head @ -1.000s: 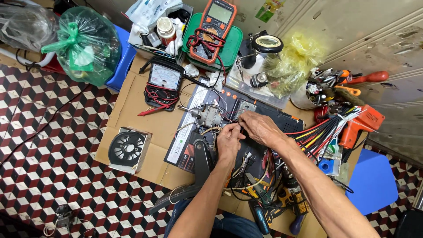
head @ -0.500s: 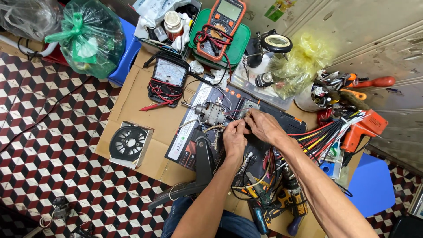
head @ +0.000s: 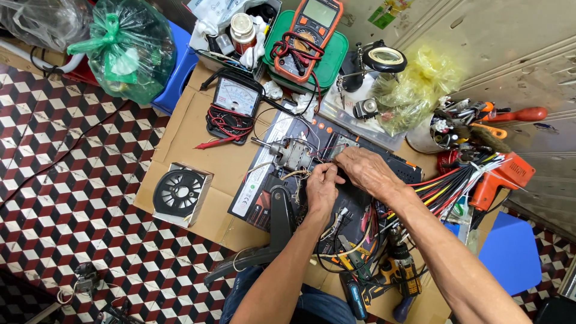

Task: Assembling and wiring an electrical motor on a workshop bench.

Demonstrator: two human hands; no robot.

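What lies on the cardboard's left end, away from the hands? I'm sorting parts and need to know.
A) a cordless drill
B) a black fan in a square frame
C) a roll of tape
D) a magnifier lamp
B: the black fan in its square frame sits alone on the left end of the cardboard, well apart from both hands, the left hand and the right hand, which work at the small motor.

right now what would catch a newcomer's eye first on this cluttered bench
Probably the two hands, left hand and right hand, meeting over thin wires beside a small grey motor at the middle of the cardboard-covered bench. Next, the orange multimeter on a green case at the top, and the bundle of coloured wires fanning out to the right.
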